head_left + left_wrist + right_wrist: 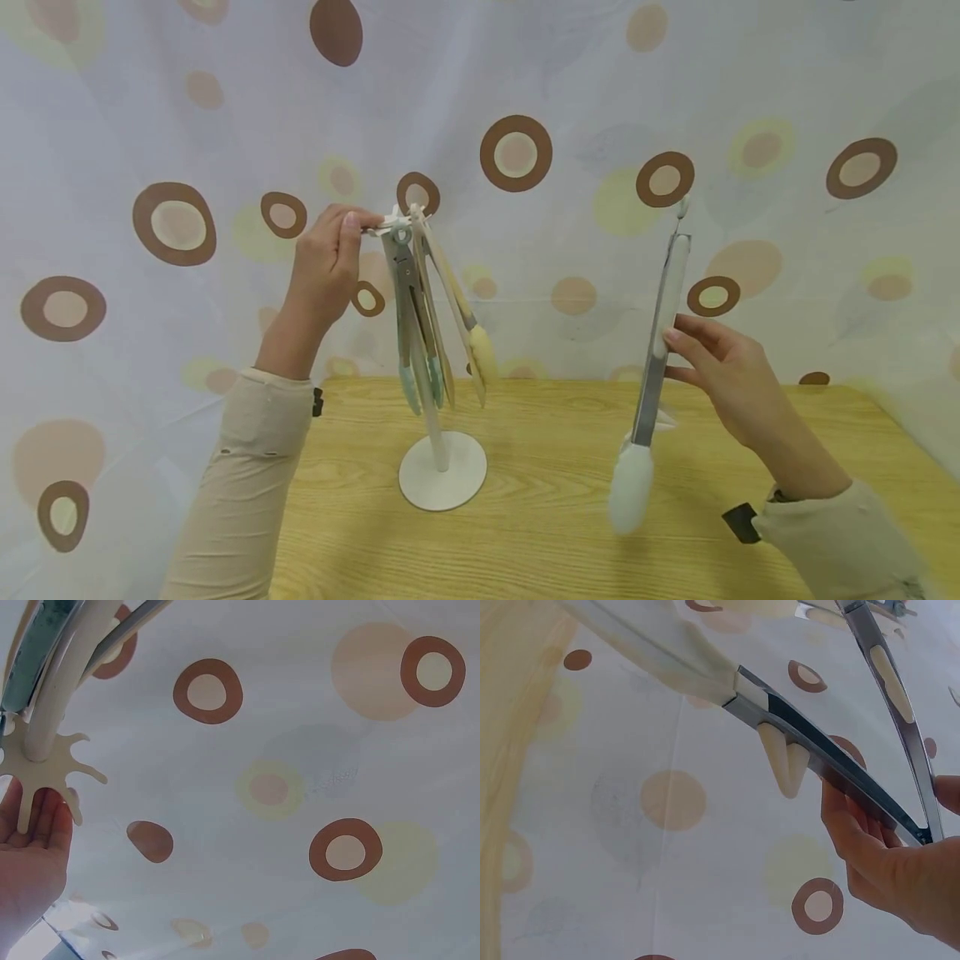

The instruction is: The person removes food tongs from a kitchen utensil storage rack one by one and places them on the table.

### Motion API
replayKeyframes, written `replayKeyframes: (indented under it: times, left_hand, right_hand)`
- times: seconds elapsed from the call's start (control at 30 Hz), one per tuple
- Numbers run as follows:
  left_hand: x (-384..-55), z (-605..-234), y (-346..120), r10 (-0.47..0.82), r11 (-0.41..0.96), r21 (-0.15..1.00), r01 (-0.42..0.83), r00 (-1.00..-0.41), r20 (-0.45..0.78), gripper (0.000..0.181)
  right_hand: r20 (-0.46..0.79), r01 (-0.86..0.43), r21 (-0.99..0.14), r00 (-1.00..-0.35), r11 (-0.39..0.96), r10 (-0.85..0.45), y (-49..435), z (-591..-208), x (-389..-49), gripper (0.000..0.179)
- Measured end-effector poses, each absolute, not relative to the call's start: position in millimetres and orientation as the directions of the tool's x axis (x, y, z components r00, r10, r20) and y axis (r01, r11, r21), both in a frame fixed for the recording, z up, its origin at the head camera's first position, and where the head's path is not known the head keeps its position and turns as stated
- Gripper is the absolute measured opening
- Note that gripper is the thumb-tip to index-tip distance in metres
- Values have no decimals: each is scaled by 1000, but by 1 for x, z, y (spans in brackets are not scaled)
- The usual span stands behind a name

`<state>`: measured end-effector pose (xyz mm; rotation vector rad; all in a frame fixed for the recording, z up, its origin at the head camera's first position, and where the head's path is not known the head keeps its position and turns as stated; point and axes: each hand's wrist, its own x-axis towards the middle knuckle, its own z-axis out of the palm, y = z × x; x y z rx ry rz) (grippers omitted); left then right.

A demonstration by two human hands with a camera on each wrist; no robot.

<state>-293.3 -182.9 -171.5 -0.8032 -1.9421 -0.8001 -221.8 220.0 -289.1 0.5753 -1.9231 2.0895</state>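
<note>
My left hand (pixel 324 260) pinches the hooked top (pixel 392 220) of a white utensil stand (pixel 442 479) between thumb and fingers. In the left wrist view, fingers (pixel 52 825) curl behind the prongs of the star-shaped hook plate (pixel 49 769). Tongs with green tips (pixel 408 387) and tongs with yellow tips (pixel 482 354) hang from the stand. Off to the right, my right hand (pixel 723 375) holds steel tongs (pixel 651 383) with white tips, pointing down above the table. The right wrist view shows their two arms spread apart and a small V-shaped rest (pixel 784 757) on one arm.
A wood-grain table (pixel 540 500) carries the stand's round base. Behind it hangs a pale curtain (pixel 570 75) with brown and beige rings. Table surface lies between the stand and the white-tipped tongs.
</note>
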Motion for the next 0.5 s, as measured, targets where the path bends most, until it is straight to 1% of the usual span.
replayKeyframes:
  times: [0.17, 0.33, 0.5]
  left_hand:
    - [-293, -172, -183, 219, 591, 227, 774, -425, 878, 35]
    - [-293, -171, -183, 212, 593, 237, 769, -434, 876, 34]
    - [-293, -171, -182, 212, 593, 243, 767, -440, 873, 34]
  right_hand:
    - [431, -424, -900, -900, -96, -62, 231, -292, -222, 20]
    - [418, -415, -908, -907, -59, -44, 241, -295, -221, 18]
    - [412, -412, -911, -911, 18, -25, 250, -297, -220, 18]
